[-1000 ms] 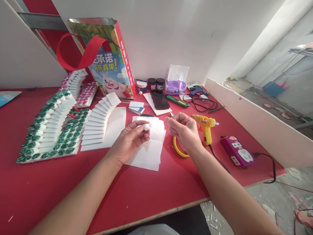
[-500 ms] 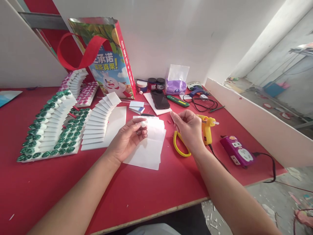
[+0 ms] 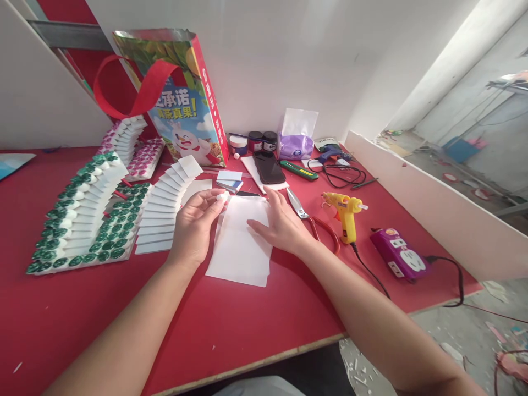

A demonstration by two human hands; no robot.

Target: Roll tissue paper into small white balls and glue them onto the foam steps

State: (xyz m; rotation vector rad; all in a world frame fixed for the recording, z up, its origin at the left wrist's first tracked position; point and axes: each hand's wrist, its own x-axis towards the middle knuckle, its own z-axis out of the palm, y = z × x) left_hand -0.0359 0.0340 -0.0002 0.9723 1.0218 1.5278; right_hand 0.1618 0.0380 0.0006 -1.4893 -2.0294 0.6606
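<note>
My left hand (image 3: 198, 223) pinches a small white piece (image 3: 223, 196) between thumb and fingertips, at the upper left edge of a stack of white paper sheets (image 3: 239, 247). Over the right edge of the sheets is my right hand (image 3: 284, 223), its thumb and fingers apart with nothing between them. Scissors (image 3: 303, 213) with red handles lie just right of my right hand. Left of my left hand, white cards are fanned in a curve (image 3: 159, 214) on a white board.
A yellow glue gun (image 3: 346, 214) and a purple power strip (image 3: 400, 254) are on the right. Green and white decorated pieces (image 3: 88, 220) lie left. Behind are a printed bag (image 3: 185, 110), a black phone (image 3: 269, 168), a green cutter (image 3: 299, 170) and a tissue pack (image 3: 296, 146).
My right hand has let go of the scissors, which now lie flat, and has moved left over the paper with its fingers spread. My left hand has moved slightly left with the white piece.
</note>
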